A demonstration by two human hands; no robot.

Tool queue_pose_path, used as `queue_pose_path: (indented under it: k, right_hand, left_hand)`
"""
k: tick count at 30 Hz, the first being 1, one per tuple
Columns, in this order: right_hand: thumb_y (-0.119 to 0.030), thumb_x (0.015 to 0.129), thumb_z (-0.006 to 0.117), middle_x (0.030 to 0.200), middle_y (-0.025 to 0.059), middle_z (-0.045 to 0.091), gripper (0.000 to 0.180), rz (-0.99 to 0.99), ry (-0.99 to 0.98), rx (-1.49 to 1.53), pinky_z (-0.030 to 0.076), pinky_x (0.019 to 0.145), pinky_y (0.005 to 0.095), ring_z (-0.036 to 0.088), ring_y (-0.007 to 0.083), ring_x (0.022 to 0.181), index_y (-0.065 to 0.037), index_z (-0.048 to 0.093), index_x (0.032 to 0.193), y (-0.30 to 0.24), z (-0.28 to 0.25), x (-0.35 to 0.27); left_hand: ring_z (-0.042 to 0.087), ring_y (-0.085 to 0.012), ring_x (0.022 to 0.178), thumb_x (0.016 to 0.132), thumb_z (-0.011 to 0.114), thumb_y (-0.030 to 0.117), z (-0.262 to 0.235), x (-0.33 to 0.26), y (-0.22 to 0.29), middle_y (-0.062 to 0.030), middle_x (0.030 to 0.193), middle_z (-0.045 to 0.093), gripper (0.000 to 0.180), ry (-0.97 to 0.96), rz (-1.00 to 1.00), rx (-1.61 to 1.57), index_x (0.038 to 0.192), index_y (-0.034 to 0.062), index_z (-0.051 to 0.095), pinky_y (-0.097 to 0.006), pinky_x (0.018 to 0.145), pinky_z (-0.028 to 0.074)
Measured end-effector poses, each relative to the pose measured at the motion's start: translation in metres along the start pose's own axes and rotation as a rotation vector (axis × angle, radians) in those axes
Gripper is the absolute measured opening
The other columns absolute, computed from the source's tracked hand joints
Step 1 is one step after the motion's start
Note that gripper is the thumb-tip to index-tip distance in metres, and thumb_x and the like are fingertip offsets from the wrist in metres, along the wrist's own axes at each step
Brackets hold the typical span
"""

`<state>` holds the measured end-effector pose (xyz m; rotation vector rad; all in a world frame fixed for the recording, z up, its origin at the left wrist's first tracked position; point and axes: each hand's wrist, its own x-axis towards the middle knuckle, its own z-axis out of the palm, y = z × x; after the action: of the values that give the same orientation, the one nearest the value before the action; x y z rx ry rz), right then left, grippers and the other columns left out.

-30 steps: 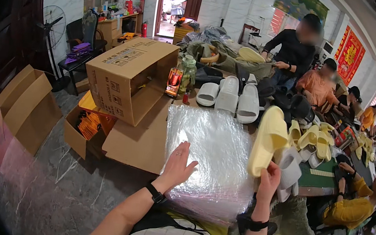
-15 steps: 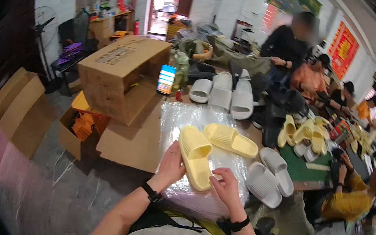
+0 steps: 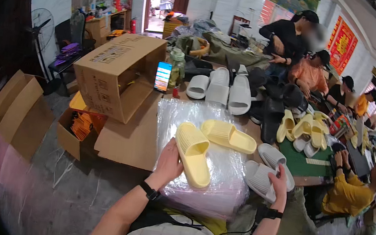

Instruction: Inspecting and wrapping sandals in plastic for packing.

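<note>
My left hand (image 3: 169,163) grips a pale yellow slide sandal (image 3: 194,154) by its left edge, holding it sole-up over a stack of clear plastic bags (image 3: 201,166). A second yellow sandal (image 3: 228,135) lies on the bags just beyond it. My right hand (image 3: 279,184) is closed on the edge of a grey-white sandal (image 3: 277,159), with another grey-white sandal (image 3: 258,178) lying beside it at the table's near edge.
An open cardboard box (image 3: 117,75) lies on its side at the left, a phone (image 3: 162,76) propped by it. White (image 3: 220,87), black (image 3: 270,113) and yellow sandals (image 3: 304,129) cover the table. Several people sit and stand at the right. Flat cartons (image 3: 18,106) lean at far left.
My left hand has lifted the yellow sandal slightly and kept it. My right hand left that sandal and moved right onto a grey-white sandal.
</note>
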<state>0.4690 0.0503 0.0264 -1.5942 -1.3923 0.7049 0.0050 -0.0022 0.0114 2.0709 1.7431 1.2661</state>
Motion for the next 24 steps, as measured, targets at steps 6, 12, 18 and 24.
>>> queue_pose_path:
  k: [6,12,18,24]
  right_hand:
    - [-0.031,0.086,0.070,0.105,0.0173,0.067,0.057,-0.057,0.001,-0.067,0.047,0.083,0.0326,0.060,0.0207,0.094,0.011,0.059,0.124,0.033,0.009,0.038]
    - [-0.023,0.091,0.065,0.093,0.0151,0.064,0.037,-0.187,0.360,-0.151,0.047,0.072,0.0346,0.057,0.0193,0.078,0.008,0.061,0.112,0.014,0.037,0.054]
    - [-0.019,0.094,0.063,0.099,0.0159,0.059,0.036,-0.205,0.518,0.273,0.048,0.076,0.0355,0.057,0.0223,0.082,0.007,0.056,0.118,0.010,0.042,0.097]
    - [-0.028,0.085,0.072,0.135,0.0324,0.048,0.062,-0.119,0.391,-0.624,0.039,0.106,0.0483,0.047,0.0424,0.126,0.001,0.052,0.136,-0.037,0.071,0.071]
  left_hand:
    - [0.034,-0.0493,0.138,0.085,0.066,0.023,0.004,-0.004,-0.005,-0.0337,0.146,0.039,0.068,-0.009,0.029,0.079,0.140,-0.0080,0.041,-0.051,0.117,0.028]
    - [0.036,-0.0491,0.137,0.085,0.066,0.020,0.003,-0.004,-0.007,-0.0332,0.145,0.040,0.067,-0.017,0.024,0.059,0.141,-0.0080,0.040,-0.051,0.117,0.029]
    - [0.036,-0.0502,0.136,0.087,0.063,0.022,-0.003,-0.001,-0.003,-0.0356,0.144,0.040,0.069,-0.068,0.003,-0.014,0.142,-0.0101,0.037,-0.052,0.117,0.028]
    - [0.035,-0.0499,0.138,0.088,0.061,0.022,0.004,-0.007,-0.017,-0.0366,0.144,0.039,0.067,-0.015,0.037,0.100,0.141,-0.0110,0.037,-0.052,0.118,0.026]
